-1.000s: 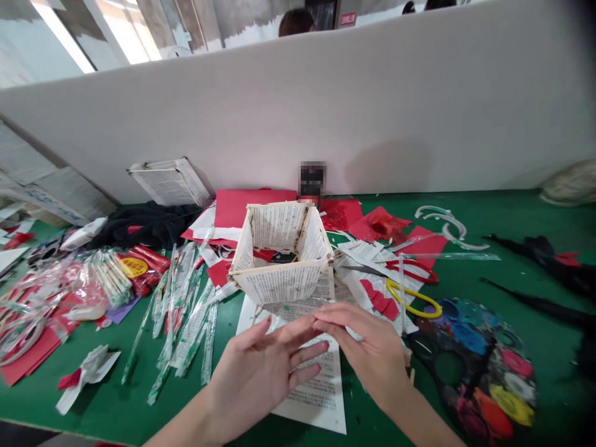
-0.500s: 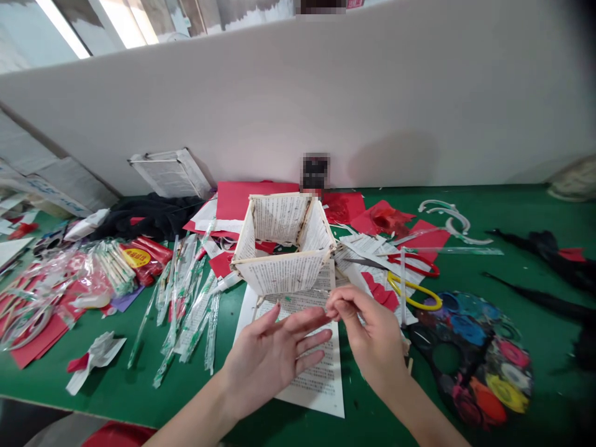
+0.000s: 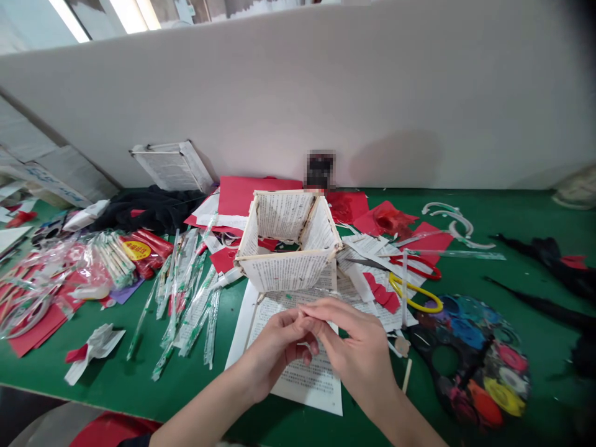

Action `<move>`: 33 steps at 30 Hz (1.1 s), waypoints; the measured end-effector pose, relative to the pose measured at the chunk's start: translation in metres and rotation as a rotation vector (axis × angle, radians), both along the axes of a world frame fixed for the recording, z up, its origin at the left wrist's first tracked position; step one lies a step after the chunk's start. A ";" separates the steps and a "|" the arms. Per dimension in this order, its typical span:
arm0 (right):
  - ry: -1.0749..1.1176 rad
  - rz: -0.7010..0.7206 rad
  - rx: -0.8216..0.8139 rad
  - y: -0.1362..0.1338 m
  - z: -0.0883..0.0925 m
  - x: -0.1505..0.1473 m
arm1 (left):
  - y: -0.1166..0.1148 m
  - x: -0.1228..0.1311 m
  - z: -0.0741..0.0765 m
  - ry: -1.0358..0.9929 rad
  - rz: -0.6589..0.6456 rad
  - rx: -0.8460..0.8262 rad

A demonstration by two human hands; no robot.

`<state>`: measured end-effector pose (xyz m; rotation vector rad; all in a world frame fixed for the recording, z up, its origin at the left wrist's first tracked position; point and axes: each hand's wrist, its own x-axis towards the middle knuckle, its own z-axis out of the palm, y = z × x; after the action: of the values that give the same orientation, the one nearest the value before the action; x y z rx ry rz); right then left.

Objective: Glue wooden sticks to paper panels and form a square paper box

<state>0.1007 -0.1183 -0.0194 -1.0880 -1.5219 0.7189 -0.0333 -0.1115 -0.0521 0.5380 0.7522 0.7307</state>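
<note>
On the green surface (image 3: 116, 372), my paper-walled stick frame (image 3: 286, 270) stands assembled while my left hand (image 3: 274, 347) and right hand (image 3: 358, 347) pinch together above a printed sheet (image 3: 298, 388), their hold too small to make out.

Nothing here can be read word for word. Columns of tiny printed Chinese-looking characters cover the paper box (image 3: 286, 271) at centre and the loose book pages (image 3: 298, 366) on the near side of it. To the left, a round yellow sticker (image 3: 136, 250) on a red packet (image 3: 156, 253) bears red characters, blurred, and a white board (image 3: 60, 185) at far left shows illegible blue lettering.
</note>
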 end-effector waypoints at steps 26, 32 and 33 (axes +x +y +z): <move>0.720 0.049 -0.717 0.011 -0.010 0.001 | -0.003 -0.015 0.035 0.130 0.017 0.390; 0.876 0.150 -0.804 0.004 0.020 -0.004 | -0.009 -0.018 0.037 0.769 -0.229 1.338; 0.935 0.194 -0.840 0.004 0.024 -0.003 | -0.010 -0.019 0.036 0.930 -0.234 1.513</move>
<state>0.0973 -0.1143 0.0050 -0.9389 -0.4885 1.7918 -0.0520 -0.1217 -0.0164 2.4107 0.8344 0.7144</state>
